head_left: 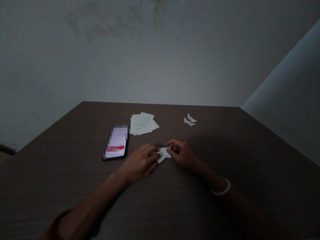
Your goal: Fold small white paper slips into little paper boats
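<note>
A small, partly folded piece of printed paper [163, 154] is between my two hands, low over the table. My left hand [143, 160] grips its left side, with the fingers curled over the edge. At the opposite end, my right hand [183, 154] pinches the paper between thumb and index finger. The fingertips cover parts of the paper, so its full shape is hidden. Two small folded paper boats [190, 120] sit farther back, to the right of the hands. A loose stack of printed paper sheets [142, 124] lies beyond my left hand.
A phone [116, 142] with a lit, blurred screen lies left of my left hand. The dark wooden table [75, 186] reaches back to a stained grey wall [160, 66]. A pale slanted surface [287, 76] rises at the right. My right wrist wears a white bracelet [226, 188].
</note>
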Demonstrator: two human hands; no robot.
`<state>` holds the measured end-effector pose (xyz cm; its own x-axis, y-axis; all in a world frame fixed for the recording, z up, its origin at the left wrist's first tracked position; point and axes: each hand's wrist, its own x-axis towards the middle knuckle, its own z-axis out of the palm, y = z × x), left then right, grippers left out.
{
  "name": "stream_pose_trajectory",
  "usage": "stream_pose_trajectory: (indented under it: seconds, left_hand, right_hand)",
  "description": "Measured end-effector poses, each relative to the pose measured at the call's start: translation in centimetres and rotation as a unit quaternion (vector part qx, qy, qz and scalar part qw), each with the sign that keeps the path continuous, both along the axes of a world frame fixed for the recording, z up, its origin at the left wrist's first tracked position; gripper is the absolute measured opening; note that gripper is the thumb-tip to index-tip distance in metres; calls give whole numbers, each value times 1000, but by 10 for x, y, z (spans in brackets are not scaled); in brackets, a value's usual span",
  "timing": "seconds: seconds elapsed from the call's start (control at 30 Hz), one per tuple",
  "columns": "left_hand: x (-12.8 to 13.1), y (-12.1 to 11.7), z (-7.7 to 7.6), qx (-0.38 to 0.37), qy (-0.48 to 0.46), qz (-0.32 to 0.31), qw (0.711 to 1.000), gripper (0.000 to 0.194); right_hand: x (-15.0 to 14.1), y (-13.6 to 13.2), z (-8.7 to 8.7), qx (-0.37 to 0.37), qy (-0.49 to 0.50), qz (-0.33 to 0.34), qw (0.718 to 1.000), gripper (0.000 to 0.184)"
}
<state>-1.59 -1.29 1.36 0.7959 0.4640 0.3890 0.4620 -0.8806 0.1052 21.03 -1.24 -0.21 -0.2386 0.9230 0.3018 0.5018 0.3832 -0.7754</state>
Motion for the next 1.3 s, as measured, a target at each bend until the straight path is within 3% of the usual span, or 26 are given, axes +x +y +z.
stream_pose_trajectory:
  seconds: [0.13, 0.27, 0.4, 0.57, 0.67, 0.87, 1.3]
  left_hand:
    - [0, 1, -2, 26, 27, -2, 999, 20]
    - [0, 1, -3, 7, 59, 8, 998, 20]
    - [0, 1, -2, -14, 69, 15, 997, 20]
    - [0, 2, -2, -26, 67, 38, 997, 18]
    - [1, 2, -2, -30, 63, 47, 996, 18]
    - [4, 1, 0, -25, 70, 41, 996, 19]
    - [5, -4, 7, -53, 65, 9, 996, 23]
  right_hand:
    - [-2, 0, -1, 9, -8, 9, 1000, 13]
    - [2, 1, -1, 63, -40, 16, 997, 14]
    - [11, 0, 5, 127, -63, 99, 985, 20]
    - [16, -4, 12, 137, -118, 128, 975, 27]
    - [15, -5, 11, 146, -146, 126, 970, 30]
    - [14, -2, 3, 161, -176, 114, 964, 8]
    - [11, -2, 5, 159, -190, 113, 962, 8]
